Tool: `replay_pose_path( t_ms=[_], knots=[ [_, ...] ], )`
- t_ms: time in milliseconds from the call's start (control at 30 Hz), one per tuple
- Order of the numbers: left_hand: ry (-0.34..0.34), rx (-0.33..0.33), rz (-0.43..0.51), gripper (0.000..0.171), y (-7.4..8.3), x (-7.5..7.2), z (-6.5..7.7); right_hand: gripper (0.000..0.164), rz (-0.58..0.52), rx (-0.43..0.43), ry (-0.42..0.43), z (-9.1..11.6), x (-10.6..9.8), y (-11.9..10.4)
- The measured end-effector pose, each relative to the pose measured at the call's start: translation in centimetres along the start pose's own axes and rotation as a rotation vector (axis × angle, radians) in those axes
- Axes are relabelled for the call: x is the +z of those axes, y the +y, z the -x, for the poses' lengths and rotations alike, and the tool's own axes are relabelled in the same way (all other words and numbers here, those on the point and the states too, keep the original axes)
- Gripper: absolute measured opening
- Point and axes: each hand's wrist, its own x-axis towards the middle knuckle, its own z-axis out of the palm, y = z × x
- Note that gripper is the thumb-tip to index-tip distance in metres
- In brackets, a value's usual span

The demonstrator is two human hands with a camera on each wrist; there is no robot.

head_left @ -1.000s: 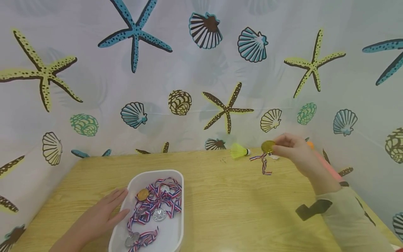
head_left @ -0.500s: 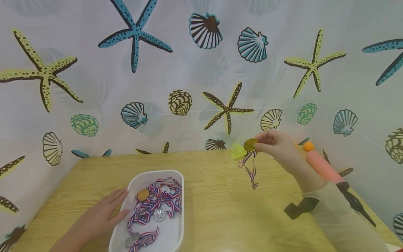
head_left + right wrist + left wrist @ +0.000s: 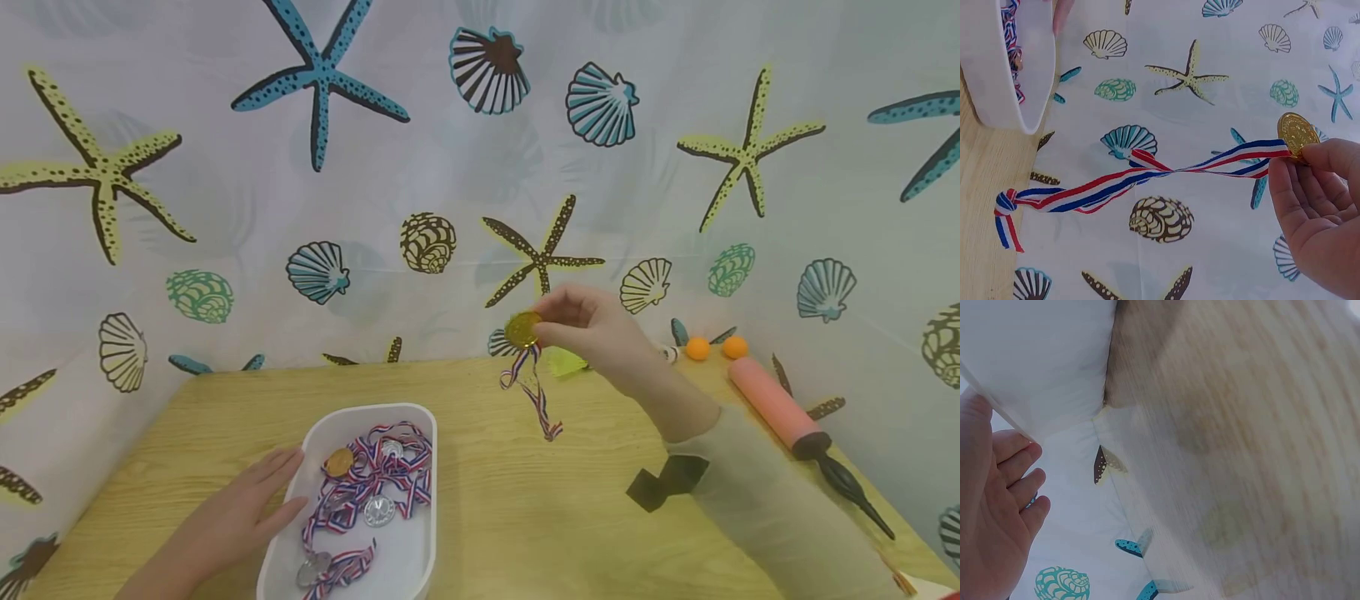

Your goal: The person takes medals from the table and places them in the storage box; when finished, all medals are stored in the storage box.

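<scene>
A gold medal (image 3: pixel 522 330) is pinched between the thumb and fingers of my right hand (image 3: pixel 600 337), raised above the far part of the table. Its red, white and blue ribbon (image 3: pixel 1210 164) dangles below, knotted at the end. On the left, my left hand (image 3: pixel 232 512) rests against the side of a white tub (image 3: pixel 431 500), fingers extended along its rim. Inside the tub lie several medals on striped ribbons, among them a bronze-coloured medal (image 3: pixel 340 462) and a silver medal (image 3: pixel 379 510). In the left wrist view, the left fingers (image 3: pixel 1025 481) touch the tub's edge.
A yellow shuttlecock (image 3: pixel 566 362) lies at the table's back, partly behind the right hand. Two orange balls (image 3: pixel 697 348) and a pink pump (image 3: pixel 776 408) with a black nozzle line the right side. A shell-patterned cloth (image 3: pixel 420 317) hangs behind and beside the wooden table (image 3: pixel 540 500).
My right hand has carried the gold medal leftward and slightly up from the back right, uncovering the orange balls and pump. The left hand and tub have stayed in place.
</scene>
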Motion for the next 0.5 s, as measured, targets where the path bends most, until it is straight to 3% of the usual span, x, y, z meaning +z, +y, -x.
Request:
replay_pose_path(
  t_ms=[500],
  knots=[
    [-0.008,-0.011,0.009,0.072,0.0,-0.1,-0.1,0.008,-0.199,-0.08,-0.25,-0.8,8.7,-2.5]
  ],
)
